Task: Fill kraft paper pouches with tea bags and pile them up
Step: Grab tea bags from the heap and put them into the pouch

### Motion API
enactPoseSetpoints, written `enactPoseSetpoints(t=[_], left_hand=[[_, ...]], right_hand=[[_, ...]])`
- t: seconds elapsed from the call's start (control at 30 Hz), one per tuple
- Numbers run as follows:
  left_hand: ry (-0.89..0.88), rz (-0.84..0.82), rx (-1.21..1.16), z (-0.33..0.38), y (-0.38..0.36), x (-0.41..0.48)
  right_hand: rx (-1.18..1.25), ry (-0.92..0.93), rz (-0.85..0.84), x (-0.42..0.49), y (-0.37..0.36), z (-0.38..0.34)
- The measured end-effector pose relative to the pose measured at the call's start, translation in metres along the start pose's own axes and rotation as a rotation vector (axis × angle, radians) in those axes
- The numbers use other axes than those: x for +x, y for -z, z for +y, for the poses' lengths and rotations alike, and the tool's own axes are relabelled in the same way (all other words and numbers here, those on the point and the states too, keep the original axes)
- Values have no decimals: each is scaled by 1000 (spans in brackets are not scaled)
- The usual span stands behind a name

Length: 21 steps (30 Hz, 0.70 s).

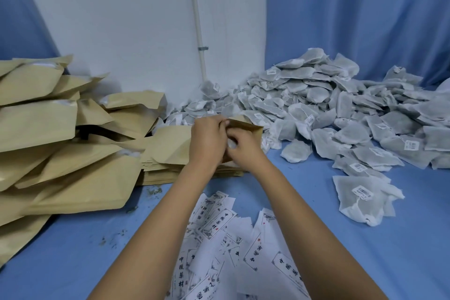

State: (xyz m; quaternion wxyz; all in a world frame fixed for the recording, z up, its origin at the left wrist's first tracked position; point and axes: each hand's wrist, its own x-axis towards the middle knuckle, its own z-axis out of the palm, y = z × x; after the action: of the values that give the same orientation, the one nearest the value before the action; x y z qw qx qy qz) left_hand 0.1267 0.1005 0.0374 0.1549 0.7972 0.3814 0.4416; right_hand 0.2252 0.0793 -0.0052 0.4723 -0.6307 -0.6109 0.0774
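Place: small hand-packing workroom for tea, bulk goods throughout.

Evidence:
- One table (316, 202) under blue cloth, serving as the bench.
- Loose heap of tagged tea bags (328, 109), right side.
- Pile of bulging kraft pouches (48, 129), left side, with a stack of flat pouches (165, 168) just beside it.
- Scatter of printed white labels (231, 238) at the near edge, apparently in Chinese characters, partly blurred.
- Dry leaf crumbs (153, 190) on the cloth.
- Backdrop of blue curtains (365, 19), a plain white wall (121, 19) and a bare pipe (197, 19) clamped to it.

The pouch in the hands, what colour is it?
Plain tan-brown kraft pouch, seen in the head view.
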Motion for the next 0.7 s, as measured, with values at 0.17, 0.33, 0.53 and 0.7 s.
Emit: enactPoseSetpoints(t=[0.17, 0.33, 0.53, 0.7], left_hand=[[-126, -137, -87, 17, -1, -27], [-89, 54, 70, -12, 31, -6], [-54, 115, 132, -37, 47, 11], [-52, 71, 107, -36, 45, -1]], right_hand=[[-92, -286, -419, -8, -34, -5], [1, -123, -247, -2, -30, -25], [-268, 455, -298, -50, -27, -13], [-401, 184, -733, -72, -58, 20]])
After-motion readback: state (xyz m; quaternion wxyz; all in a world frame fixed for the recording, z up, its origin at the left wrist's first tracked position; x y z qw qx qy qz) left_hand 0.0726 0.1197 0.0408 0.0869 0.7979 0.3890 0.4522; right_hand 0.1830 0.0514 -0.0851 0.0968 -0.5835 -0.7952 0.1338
